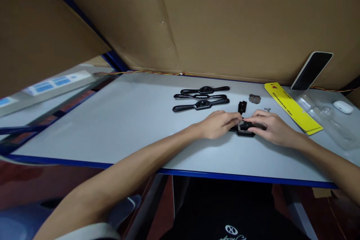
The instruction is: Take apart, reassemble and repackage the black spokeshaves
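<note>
A black two-handled metal tool body (246, 134) lies on the table between my hands. My left hand (219, 124) is closed at its left side, the fingertips together near the middle of the tool. In my right hand (270, 126), a small dark part (247, 125) is pinched between thumb and fingers over the tool's centre. Just behind my fingertips stands a small black piece (242, 107). A brownish metal plate (254, 98) and a small silver screw (267, 109) lie beyond my right hand. Three similar black tools (201, 104) rest side by side farther back.
Yellow printed cards (292, 108) lie on the right of the grey table (98, 120), beside clear plastic packaging (334, 125) and a white rounded object (343, 107). A phone (312, 70) leans against the cardboard wall (225, 26). Wires run along the back edge.
</note>
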A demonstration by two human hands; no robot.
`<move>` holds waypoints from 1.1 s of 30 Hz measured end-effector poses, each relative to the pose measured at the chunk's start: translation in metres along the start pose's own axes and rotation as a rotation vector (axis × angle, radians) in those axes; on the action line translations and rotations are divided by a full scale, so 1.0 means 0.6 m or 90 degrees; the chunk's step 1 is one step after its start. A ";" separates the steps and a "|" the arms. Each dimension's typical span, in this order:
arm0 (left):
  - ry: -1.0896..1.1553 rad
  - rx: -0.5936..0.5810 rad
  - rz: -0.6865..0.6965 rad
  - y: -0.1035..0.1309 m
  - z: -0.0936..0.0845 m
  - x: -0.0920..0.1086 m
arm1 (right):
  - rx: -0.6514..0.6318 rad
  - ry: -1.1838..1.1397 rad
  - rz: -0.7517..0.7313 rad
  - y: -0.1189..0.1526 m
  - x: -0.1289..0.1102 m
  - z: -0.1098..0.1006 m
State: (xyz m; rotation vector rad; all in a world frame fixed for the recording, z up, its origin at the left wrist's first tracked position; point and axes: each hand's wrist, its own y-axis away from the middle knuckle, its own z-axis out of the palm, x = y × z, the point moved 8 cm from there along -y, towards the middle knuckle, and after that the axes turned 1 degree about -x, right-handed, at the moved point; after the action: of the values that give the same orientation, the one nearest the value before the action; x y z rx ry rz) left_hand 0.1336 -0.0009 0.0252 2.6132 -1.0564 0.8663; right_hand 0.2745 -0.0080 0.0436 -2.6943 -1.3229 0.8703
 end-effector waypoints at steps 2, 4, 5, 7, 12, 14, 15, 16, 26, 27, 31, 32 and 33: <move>0.000 0.001 -0.003 0.000 0.000 0.001 | 0.001 -0.001 0.000 0.001 0.000 0.003; 0.001 0.001 -0.011 0.000 0.000 0.001 | 0.007 0.001 0.005 0.001 0.000 0.005; 0.002 0.001 -0.016 0.000 0.001 0.001 | 0.012 0.001 0.010 0.001 0.001 0.005; 0.005 0.004 -0.019 -0.001 0.001 0.002 | 0.027 -0.001 0.022 0.001 0.002 0.003; 0.015 0.026 -0.019 -0.002 0.000 0.002 | 0.037 -0.001 0.022 -0.001 -0.001 -0.002; 0.018 0.034 -0.015 -0.002 -0.001 0.002 | 0.032 0.000 0.020 -0.002 -0.003 -0.001; 0.018 0.037 -0.011 -0.002 -0.001 0.003 | 0.032 0.001 0.021 -0.002 -0.003 0.000; 0.017 0.040 -0.009 -0.002 -0.002 0.003 | 0.031 0.002 0.023 -0.002 -0.003 0.000; 0.021 0.040 -0.007 -0.002 -0.005 0.004 | 0.029 0.001 0.055 -0.004 0.000 -0.003; 0.020 0.043 -0.005 -0.002 -0.006 0.005 | 0.044 0.001 0.072 -0.004 0.002 -0.010; 0.022 0.045 -0.001 -0.002 -0.008 0.007 | 0.092 -0.017 0.128 0.002 0.014 -0.038; 0.024 0.044 -0.001 -0.003 -0.008 0.007 | 0.082 -0.017 0.131 0.003 0.017 -0.040; 0.025 0.042 -0.001 -0.003 -0.007 0.007 | 0.065 -0.015 0.133 0.005 0.019 -0.040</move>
State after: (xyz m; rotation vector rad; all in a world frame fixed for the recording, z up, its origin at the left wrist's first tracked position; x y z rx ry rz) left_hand 0.1352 -0.0006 0.0314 2.6380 -1.0316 0.9638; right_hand 0.2937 0.0040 0.0576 -2.7842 -0.9834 0.9592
